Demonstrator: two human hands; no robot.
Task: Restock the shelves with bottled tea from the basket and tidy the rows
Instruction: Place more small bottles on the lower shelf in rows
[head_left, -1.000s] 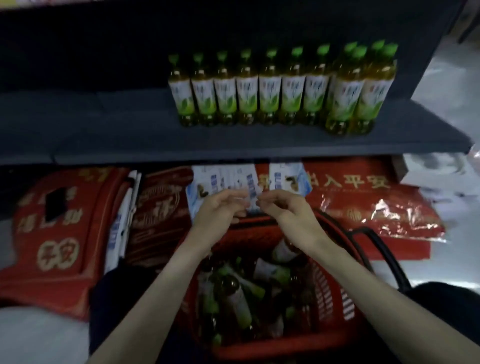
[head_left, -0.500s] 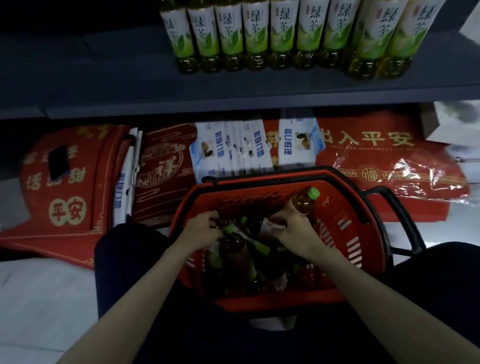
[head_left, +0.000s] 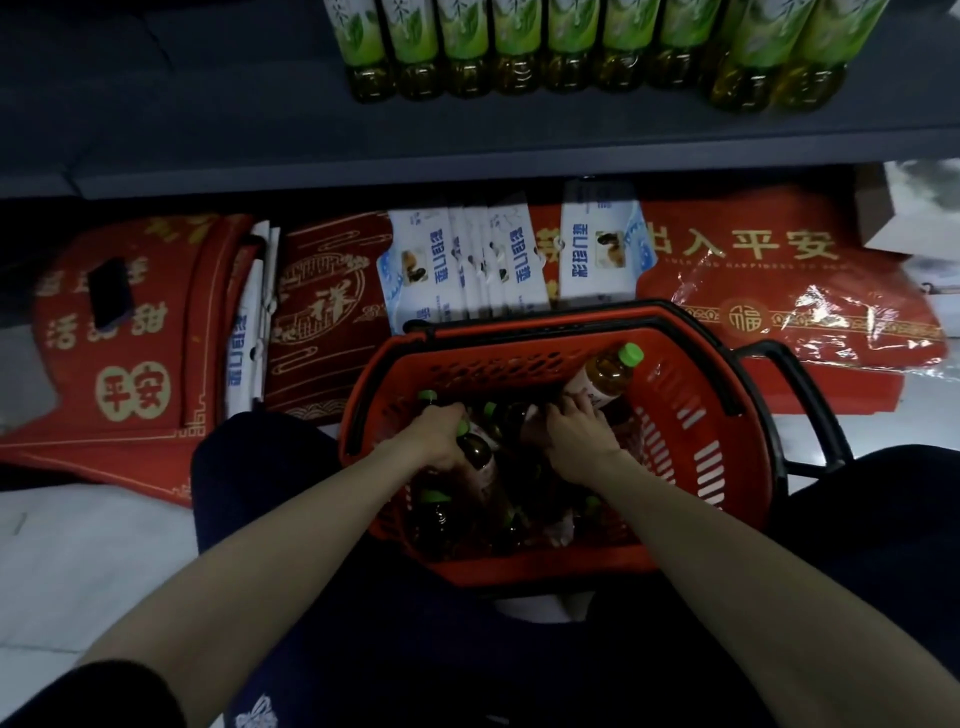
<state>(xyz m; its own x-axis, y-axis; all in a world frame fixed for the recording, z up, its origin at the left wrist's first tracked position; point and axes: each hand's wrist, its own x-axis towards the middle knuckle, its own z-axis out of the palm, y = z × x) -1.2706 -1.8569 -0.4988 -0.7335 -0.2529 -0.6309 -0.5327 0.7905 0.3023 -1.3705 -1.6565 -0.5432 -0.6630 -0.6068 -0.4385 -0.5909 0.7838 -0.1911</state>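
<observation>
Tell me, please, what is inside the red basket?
Green-capped tea bottles lie jumbled in the red basket; the left hand grips one, the right hand another. Lower bottles and the basket floor are covered by them.

A: What kind of place is it?
B: A shop. At 12 o'clock a shelf (head_left: 467, 150) holds a row of identical bottles (head_left: 519, 52); at 5 o'clock, a red basket (head_left: 691, 415); at 10 o'clock, red mats (head_left: 130, 364).

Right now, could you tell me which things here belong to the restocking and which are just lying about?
Job: red basket, tea bottles inside, left hand, right hand, shelf, shelved row.
Lying about: red doormats, white packs, black object.
</observation>
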